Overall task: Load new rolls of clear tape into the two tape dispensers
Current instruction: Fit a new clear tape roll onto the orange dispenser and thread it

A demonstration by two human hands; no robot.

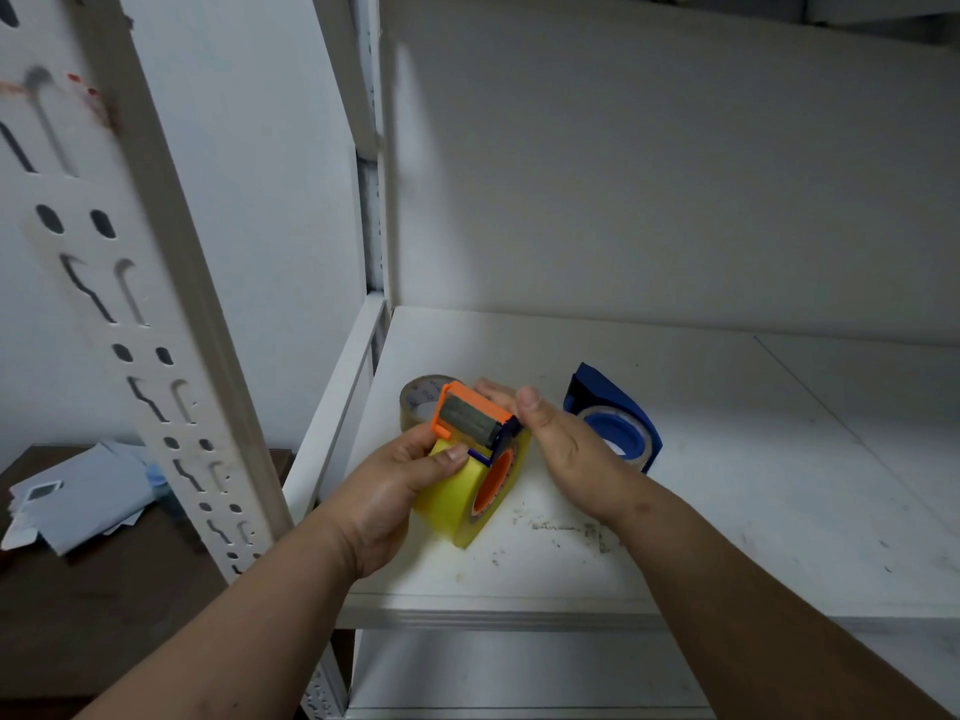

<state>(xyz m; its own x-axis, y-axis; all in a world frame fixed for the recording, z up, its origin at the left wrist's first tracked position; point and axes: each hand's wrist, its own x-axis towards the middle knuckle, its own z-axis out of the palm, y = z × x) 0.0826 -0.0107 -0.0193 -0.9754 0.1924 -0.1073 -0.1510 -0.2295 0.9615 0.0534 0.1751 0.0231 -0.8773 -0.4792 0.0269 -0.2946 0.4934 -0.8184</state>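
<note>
- On the white shelf (727, 459), near its left front corner, both hands work at a yellow tape dispenser (457, 504), which stands tilted just inside the front edge.
- Left of it the shelf ends at a raised side rail (337, 407) and a slotted upright post (156, 330); the back wall stands well behind, and bare shelf runs wide to the right.
- Left hand (400, 485) curls round the yellow body, thumb on top beside the orange cutter head (467, 415).
- Right hand (550, 439) lies against the dispenser's far side, thumb up, fingers reaching behind the cutter; whether they grip it I cannot tell.
- Yellow shell, orange hub showing in its open side, grey roller in the orange head.
- Loose roll of clear tape (418, 402) stands just behind the cutter head.
- Blue tape dispenser (618, 423), with a roll in it, sits just right of the right hand.
- Dark specks mark the shelf near the front.
</note>
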